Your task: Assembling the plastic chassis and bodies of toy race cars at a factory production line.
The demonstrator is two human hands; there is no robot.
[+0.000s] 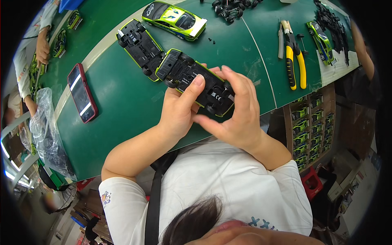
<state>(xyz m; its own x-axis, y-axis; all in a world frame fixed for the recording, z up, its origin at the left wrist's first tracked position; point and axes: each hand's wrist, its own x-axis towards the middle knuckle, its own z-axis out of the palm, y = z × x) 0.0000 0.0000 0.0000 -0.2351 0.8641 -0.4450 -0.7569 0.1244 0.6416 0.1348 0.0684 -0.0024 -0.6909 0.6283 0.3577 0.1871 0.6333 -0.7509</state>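
A toy car (210, 90) lies belly up between my hands, its black underside, wheels and lime-green body edge showing. My left hand (176, 112) grips it with the thumb pressed on the underside; its other fingers are mostly hidden beneath. Around the car's right end curls my right hand (241, 116), fingers along the far side and thumb on the near side. Just beyond, a second overturned toy car (141, 47) rests on the green table (130, 110), partly overlapped in view by the held one. Behind stands an upright lime-green toy car (175, 18).
Small dark screws (211, 41) lie beyond my hands. To the right are yellow-handled pliers (302, 69), another green car (320, 43) and black parts (337, 30). At left are a phone (83, 94), a plastic bag (49, 134) and a co-worker's hand (42, 49). A cardboard box (289, 132) holds several cars.
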